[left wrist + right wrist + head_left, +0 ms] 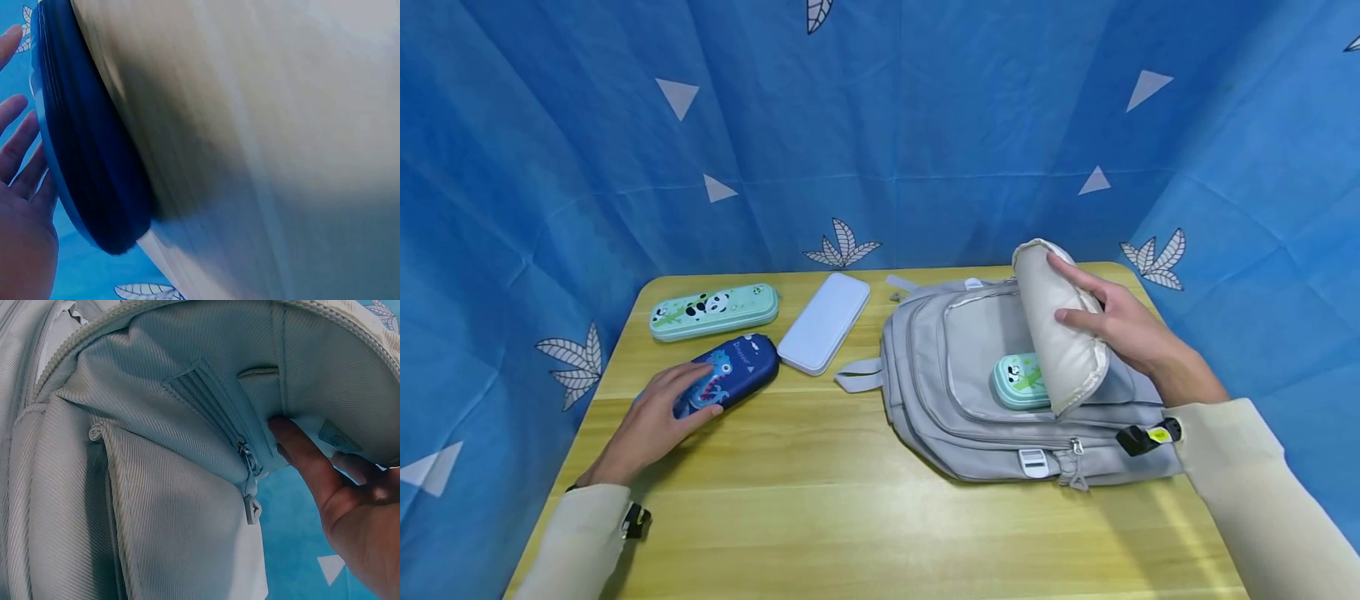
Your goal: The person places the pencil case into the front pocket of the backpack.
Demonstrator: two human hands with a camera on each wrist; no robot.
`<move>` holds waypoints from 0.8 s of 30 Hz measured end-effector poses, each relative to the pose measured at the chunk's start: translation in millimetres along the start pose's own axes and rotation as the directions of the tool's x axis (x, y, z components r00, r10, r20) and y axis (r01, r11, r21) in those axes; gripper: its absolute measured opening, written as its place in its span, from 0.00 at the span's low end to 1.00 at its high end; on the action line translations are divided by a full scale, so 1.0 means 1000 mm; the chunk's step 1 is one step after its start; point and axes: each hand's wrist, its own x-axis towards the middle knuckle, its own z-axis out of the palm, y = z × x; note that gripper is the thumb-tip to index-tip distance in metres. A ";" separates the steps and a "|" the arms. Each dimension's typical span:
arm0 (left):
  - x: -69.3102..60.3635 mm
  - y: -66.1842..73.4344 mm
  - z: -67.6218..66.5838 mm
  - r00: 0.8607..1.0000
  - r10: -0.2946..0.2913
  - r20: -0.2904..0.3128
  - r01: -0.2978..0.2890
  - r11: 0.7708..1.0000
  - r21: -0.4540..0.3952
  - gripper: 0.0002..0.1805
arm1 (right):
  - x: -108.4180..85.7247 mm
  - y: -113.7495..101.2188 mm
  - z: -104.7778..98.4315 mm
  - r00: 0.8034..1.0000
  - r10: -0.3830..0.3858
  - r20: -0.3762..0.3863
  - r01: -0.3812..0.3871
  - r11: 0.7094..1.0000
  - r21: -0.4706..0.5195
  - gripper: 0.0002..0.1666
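Observation:
My left hand (658,417) rests on the dark blue dinosaur pencil case (748,371) on the table, fingers spread over its top. The left wrist view shows that case's zipped side (94,137) beside the extended fingers. At the right, my right hand (1123,325) grips the raised flap (1048,308) of a grey backpack (928,408) lying flat. The cream side of the flap faces left. A mint green panda case (1017,379) lies on the backpack, partly hidden by the flap. In the right wrist view, fingers touch the flap's grey side (206,350), near a small zip.
A longer mint panda case (715,310) lies at the table's back left. Beside it is a plain white case (825,323), near the dinosaur case's right end. A backpack strap loop (859,377) sticks out toward it. Blue curtains (895,125) hang behind the wooden table (820,517).

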 end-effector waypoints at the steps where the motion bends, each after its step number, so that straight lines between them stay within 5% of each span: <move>1: -0.001 -0.002 -0.001 1.000 -0.002 0.000 0.002 1.000 0.005 0.43 | -0.001 0.000 0.000 1.000 -0.003 0.000 0.003 1.000 0.010 0.48; 24: -0.017 -0.040 -0.013 0.990 -0.132 0.059 0.132 0.991 0.008 0.53 | -0.004 0.008 0.000 0.999 0.018 -0.037 -0.015 0.996 0.087 0.48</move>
